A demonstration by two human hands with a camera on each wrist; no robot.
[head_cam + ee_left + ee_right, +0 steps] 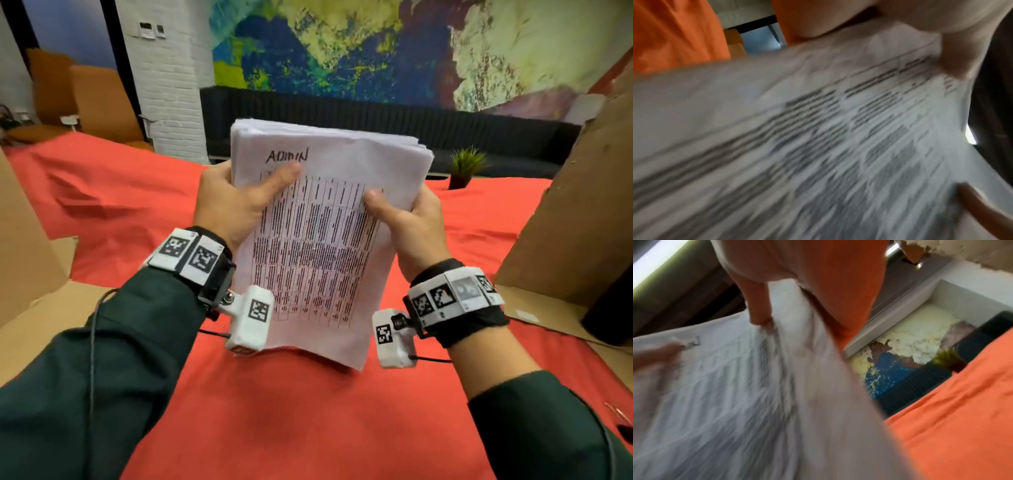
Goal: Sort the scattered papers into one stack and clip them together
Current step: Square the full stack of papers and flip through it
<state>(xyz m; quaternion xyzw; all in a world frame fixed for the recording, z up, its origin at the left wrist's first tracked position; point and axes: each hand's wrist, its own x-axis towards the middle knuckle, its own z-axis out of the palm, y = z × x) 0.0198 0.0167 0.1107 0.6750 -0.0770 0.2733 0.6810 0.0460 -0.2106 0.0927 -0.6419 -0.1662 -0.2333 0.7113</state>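
Note:
A thick stack of white printed papers (322, 233) is held upright above the red cloth, its lower edge near the cloth; the top sheet shows a table and a handwritten word. My left hand (239, 202) grips the stack's left edge, thumb on the front sheet. Gripping the right edge is my right hand (407, 222), thumb on the front too. Both wrist views are blurred: the left wrist view shows the printed sheet (818, 146) and the right wrist view shows the stack (735, 394) with a thumb pressed on it. A small dark clip-like thing (625, 430) lies at the far right edge.
A red cloth (274, 411) covers the table. Cardboard boxes stand at the left (24, 246) and right (568, 219). A small potted plant (466, 168) sits at the table's far edge, a dark sofa (376, 123) beyond.

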